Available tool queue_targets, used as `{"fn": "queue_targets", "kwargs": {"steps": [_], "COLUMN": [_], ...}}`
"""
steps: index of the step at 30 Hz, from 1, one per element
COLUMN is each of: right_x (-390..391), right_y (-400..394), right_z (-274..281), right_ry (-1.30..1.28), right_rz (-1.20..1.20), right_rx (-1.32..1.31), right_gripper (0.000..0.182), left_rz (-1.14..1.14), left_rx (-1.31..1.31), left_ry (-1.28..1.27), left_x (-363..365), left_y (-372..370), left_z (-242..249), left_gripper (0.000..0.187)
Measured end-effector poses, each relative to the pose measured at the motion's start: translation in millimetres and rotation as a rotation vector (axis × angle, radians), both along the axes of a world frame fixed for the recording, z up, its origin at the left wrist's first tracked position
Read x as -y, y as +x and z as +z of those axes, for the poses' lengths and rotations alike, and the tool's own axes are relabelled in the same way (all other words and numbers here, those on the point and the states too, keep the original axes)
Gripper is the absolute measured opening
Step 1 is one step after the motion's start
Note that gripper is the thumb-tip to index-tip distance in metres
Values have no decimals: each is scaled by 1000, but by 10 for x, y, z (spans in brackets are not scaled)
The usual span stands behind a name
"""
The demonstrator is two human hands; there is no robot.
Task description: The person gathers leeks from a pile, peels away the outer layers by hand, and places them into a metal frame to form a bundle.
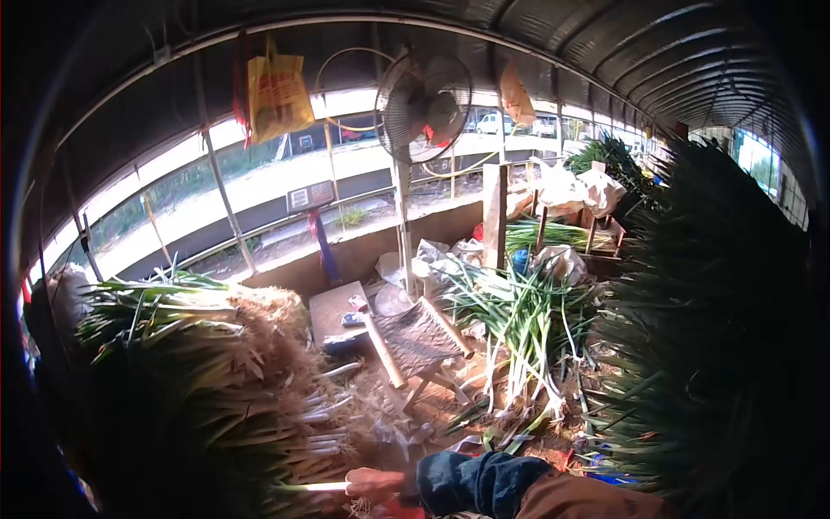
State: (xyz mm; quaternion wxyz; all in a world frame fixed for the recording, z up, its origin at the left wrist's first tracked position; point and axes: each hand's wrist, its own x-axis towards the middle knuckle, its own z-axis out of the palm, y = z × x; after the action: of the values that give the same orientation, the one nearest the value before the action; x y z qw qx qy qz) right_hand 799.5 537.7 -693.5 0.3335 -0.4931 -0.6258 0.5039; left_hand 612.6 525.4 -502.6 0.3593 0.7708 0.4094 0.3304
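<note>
My right hand [373,484] reaches in from the lower right, with a dark blue cuff and a brown sleeve behind it. Its fingers are closed on the white stalk of a green onion [316,487], which points left. Just beyond the hand lies a large pile of green onions [251,346], roots facing right and leaves to the left. My left hand is not in view.
A low folding stool [415,336] stands in the middle, beside a board [335,307]. Loose green onions [527,329] lie to its right. Tall dark leaf stacks [718,329] fill the right side. A fan [424,108] and a digital scale display [309,196] stand behind.
</note>
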Motion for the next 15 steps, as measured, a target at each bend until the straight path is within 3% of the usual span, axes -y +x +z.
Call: {"fn": "queue_targets", "kwargs": {"steps": [2, 3, 5, 10, 15], "right_x": [418, 522, 724, 1114, 1738], "right_y": [281, 347, 603, 935, 1017], "right_z": [632, 689, 960, 1669, 2114], "right_ry": [224, 472, 563, 562, 577], "right_rz": [-61, -61, -6, 39, -31], "right_rx": [171, 101, -16, 62, 310], "right_gripper": [34, 28, 21, 15, 18], "left_rz": [-152, -226, -349, -572, -679], "left_rx": [47, 67, 100, 145, 191], "left_ry": [11, 8, -13, -66, -143], "left_x": [164, 270, 516, 1073, 1365], "left_y": [657, 960, 1474, 2319, 2619], "left_z": [204, 290, 438, 559, 470], "left_gripper": [53, 53, 52, 50, 48]}}
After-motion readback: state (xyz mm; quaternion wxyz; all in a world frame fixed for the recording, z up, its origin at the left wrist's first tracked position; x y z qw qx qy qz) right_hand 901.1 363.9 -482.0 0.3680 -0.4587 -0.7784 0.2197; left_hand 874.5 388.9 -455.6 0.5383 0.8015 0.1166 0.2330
